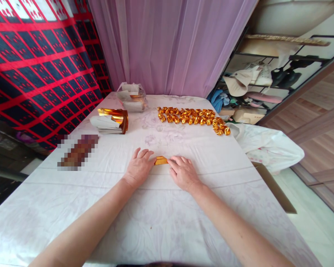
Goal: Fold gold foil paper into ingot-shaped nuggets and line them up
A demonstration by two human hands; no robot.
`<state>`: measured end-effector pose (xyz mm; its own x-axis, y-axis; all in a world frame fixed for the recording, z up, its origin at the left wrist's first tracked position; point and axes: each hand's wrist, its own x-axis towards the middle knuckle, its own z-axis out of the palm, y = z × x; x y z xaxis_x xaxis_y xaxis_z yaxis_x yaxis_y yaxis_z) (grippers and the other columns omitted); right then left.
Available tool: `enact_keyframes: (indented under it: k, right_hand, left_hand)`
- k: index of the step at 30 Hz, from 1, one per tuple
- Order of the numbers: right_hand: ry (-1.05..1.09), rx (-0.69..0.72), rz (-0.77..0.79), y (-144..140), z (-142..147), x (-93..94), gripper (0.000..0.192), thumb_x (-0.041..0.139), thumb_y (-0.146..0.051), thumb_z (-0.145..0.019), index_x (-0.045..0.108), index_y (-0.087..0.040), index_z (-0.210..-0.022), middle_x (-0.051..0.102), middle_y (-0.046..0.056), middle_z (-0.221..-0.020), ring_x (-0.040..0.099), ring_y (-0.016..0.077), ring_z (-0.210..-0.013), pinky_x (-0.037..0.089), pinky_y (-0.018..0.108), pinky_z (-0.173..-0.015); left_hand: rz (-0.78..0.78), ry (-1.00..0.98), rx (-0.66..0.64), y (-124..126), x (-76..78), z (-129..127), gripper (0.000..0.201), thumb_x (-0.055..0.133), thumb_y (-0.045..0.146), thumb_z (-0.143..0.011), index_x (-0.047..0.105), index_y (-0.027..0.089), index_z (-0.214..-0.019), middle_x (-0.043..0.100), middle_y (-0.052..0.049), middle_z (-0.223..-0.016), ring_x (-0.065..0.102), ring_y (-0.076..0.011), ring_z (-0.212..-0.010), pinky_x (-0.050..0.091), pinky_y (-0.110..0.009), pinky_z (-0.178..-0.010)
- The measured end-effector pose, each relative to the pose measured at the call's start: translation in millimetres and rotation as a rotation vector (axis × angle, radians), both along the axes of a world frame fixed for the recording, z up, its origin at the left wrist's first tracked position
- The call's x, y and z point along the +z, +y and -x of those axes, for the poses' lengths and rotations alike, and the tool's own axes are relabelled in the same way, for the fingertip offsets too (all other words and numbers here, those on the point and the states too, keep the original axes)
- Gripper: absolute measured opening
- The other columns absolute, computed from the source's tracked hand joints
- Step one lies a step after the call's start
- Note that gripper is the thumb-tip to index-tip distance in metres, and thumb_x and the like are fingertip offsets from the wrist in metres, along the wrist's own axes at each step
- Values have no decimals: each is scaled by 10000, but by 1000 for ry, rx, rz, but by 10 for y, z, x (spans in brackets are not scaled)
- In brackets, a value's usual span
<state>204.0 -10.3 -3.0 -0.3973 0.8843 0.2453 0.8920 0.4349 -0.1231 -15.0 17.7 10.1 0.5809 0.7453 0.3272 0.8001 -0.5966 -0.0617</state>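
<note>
Both the left hand (139,167) and right hand (183,172) lie flat, fingers pressing a gold paper strip (160,160), seemingly unpinched; folded gold pieces (193,118) sit well beyond it.

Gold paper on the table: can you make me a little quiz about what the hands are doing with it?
1. True or false: both hands press on one gold paper piece.
2. Where do the finished gold folds lie? A) in rows at the far side of the table B) on the floor C) in a bowl
3. What sits left of the rows, near the table edge?

Key
1. True: the left hand and right hand touch the gold paper piece from either side.
2. A: the gold folds lie in rows on the table.
3. A stack of sheets with a gold top, and a bag behind it.
</note>
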Motion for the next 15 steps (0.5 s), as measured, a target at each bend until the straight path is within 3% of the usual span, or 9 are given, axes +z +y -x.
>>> enact_keyframes:
  k: [3,6,15]
  right_hand:
    - [-18,-15,-14,-7,11,3,342,518,-233,-929,621,-198,-1254,616,98,-1251,519,255,-1091,383,392,-897]
    - [-43,-16,-26,-24,43,32,331,514,-222,-932,618,-179,-1244,623,102,-1233,522,258,-1069,381,392,-875]
    - [-29,61,-4,-53,230,95,311,511,-247,-949,610,-198,-1240,641,83,-1190,534,247,-1033,384,390,-839]
  left_hand:
    - [-11,16,-22,-39,33,-45,206,542,153,-921,719,207,-1012,715,-72,-1040,612,-259,-971,410,-474,-965]
    - [-3,20,-28,-67,29,-55,218,530,113,-911,706,200,-1004,726,-59,-961,624,-245,-875,399,-493,-954]
    - [25,42,-18,-168,52,-32,272,519,99,-894,684,219,-1075,729,-51,-979,636,-247,-893,384,-491,-955]
